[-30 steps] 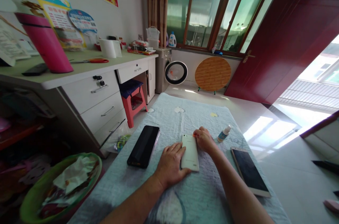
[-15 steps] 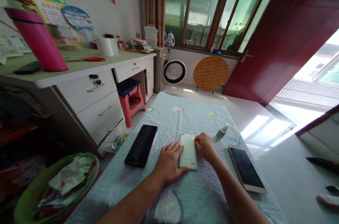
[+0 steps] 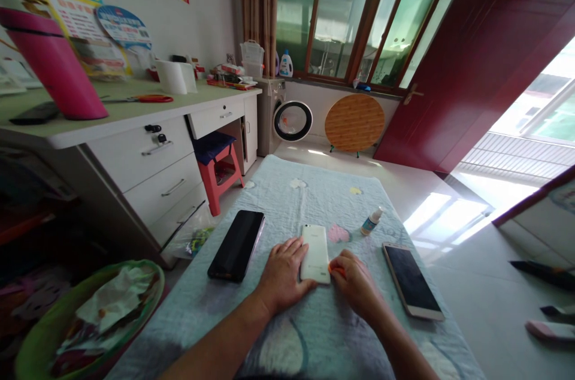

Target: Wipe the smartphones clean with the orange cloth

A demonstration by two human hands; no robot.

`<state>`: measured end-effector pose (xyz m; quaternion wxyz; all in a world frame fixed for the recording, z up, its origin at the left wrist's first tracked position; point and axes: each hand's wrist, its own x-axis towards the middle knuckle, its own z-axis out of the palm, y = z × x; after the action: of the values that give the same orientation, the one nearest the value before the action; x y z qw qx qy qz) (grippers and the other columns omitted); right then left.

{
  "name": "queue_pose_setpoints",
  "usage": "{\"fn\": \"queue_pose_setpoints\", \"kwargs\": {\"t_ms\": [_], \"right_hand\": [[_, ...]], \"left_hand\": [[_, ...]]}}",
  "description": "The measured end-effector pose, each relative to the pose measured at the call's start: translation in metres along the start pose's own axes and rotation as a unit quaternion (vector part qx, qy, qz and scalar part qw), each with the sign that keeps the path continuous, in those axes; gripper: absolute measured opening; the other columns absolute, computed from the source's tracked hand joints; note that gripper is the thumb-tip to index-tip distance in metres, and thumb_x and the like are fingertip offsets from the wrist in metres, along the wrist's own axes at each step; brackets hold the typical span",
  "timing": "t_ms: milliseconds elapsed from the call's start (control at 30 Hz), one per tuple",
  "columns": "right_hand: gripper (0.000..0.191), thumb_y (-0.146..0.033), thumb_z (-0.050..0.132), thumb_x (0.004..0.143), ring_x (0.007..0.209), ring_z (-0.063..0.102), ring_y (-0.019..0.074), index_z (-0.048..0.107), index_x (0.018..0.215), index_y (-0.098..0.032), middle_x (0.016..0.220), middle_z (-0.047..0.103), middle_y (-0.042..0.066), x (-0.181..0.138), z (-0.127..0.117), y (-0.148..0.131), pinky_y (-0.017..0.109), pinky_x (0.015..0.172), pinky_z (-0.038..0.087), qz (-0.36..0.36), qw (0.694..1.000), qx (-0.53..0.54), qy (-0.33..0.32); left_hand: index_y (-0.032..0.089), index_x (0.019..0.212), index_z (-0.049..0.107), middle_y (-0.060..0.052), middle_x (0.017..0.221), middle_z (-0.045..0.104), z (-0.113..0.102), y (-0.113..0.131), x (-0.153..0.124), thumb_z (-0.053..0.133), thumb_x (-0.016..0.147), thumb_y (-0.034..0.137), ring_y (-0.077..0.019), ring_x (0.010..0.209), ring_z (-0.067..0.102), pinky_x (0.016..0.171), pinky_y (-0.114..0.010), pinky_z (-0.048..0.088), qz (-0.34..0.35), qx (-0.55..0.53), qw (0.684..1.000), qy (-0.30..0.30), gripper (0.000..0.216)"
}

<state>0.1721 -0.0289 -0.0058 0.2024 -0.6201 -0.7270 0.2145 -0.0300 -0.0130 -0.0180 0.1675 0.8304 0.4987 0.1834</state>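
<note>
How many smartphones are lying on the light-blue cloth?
3: a black smartphone on the left, a white smartphone face down between the left hand and right hand, and a gold-framed smartphone on the right. None seems hidden.

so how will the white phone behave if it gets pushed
The white phone would probably be stiff, being a flat slab. Its smooth-looking back could feel slippery. Lying flat on the cloth, it seems unlikely to roll.

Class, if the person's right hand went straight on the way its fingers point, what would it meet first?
The right hand would first meet the white smartphone, at its right edge near the lower end. The small orange piece in its grip seems right at that edge, though contact is unclear.
</note>
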Motion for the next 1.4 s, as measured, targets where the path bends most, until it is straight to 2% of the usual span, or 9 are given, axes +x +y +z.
{"fn": "queue_pose_setpoints", "kwargs": {"t_ms": [200,367,533,667,800,1000,1167,1400], "right_hand": [[0.017,-0.011,0.051,0.08,0.084,0.056,0.0176,0.066,0.075,-0.017,0.083,0.059,0.005,-0.021,-0.002,-0.007,0.027,0.076,0.041,0.005,1.0,0.015,-0.018],[0.019,-0.008,0.053,0.079,0.081,0.057,0.015,0.068,0.074,-0.019,0.083,0.059,0.003,-0.025,-0.018,-0.023,0.025,0.074,0.04,-0.029,0.994,0.047,-0.095],[0.019,-0.01,0.051,0.085,0.082,0.054,0.015,0.065,0.075,-0.018,0.084,0.057,0.003,-0.01,-0.014,-0.033,0.025,0.074,0.039,-0.08,0.996,0.026,-0.027],[0.018,-0.008,0.052,0.083,0.083,0.054,0.0144,0.065,0.076,-0.017,0.086,0.057,0.003,0.012,0.001,-0.021,0.023,0.076,0.039,-0.102,0.995,0.01,-0.02],[0.019,-0.008,0.052,0.083,0.082,0.054,0.0147,0.067,0.075,-0.017,0.082,0.057,0.003,0.043,0.005,-0.004,0.024,0.076,0.039,-0.107,0.994,-0.029,0.014],[0.018,-0.01,0.053,0.083,0.08,0.054,0.0145,0.07,0.081,-0.017,0.085,0.059,0.004,0.089,0.008,0.007,0.024,0.076,0.039,-0.038,0.996,-0.028,0.073],[0.02,-0.013,0.052,0.086,0.085,0.054,0.0159,0.071,0.081,-0.018,0.088,0.06,0.005,0.095,0.016,-0.006,0.025,0.074,0.038,-0.019,0.995,-0.057,0.081],[0.019,-0.012,0.054,0.086,0.083,0.054,0.014,0.071,0.081,-0.018,0.086,0.06,0.003,0.085,0.015,-0.015,0.024,0.078,0.037,-0.116,0.991,-0.055,0.024]], "left_hand": [[0.016,0.135,0.051,-0.013,0.145,0.046,-0.004,0.003,0.001,0.073,0.073,0.047,-0.0306,0.135,0.039,0.111,-0.046,0.028,-0.006,0.002,1.0,-0.006,0.072],[0.016,0.134,0.052,-0.014,0.145,0.046,-0.005,0.003,0.001,0.073,0.073,0.05,-0.0319,0.135,0.039,0.111,-0.046,0.029,-0.007,0.003,1.0,-0.005,0.073],[0.015,0.134,0.052,-0.016,0.144,0.047,-0.002,0.001,0.001,0.066,0.076,0.061,-0.0334,0.134,0.04,0.11,-0.048,0.029,0.001,-0.006,1.0,-0.001,0.075],[0.017,0.135,0.051,-0.015,0.145,0.046,-0.003,0.0,0.0,0.069,0.075,0.054,-0.0333,0.135,0.039,0.11,-0.048,0.029,0.004,-0.007,1.0,-0.01,0.073],[0.016,0.137,0.049,-0.015,0.147,0.044,-0.006,0.001,0.0,0.069,0.076,0.052,-0.0333,0.136,0.036,0.112,-0.048,0.027,0.003,-0.014,1.0,-0.023,0.074],[0.016,0.139,0.048,-0.014,0.149,0.042,-0.01,0.002,0.001,0.069,0.076,0.049,-0.0319,0.138,0.035,0.113,-0.047,0.024,-0.003,-0.016,0.999,-0.034,0.075],[0.017,0.139,0.047,-0.013,0.148,0.042,-0.011,0.003,0.001,0.069,0.076,0.051,-0.0319,0.137,0.035,0.113,-0.047,0.025,-0.003,-0.015,0.999,-0.037,0.075],[0.017,0.128,0.056,-0.012,0.135,0.053,-0.009,0.005,-0.004,0.071,0.078,0.048,-0.0314,0.124,0.046,0.108,-0.045,0.032,0.034,-0.017,0.999,0.017,0.061]]}}
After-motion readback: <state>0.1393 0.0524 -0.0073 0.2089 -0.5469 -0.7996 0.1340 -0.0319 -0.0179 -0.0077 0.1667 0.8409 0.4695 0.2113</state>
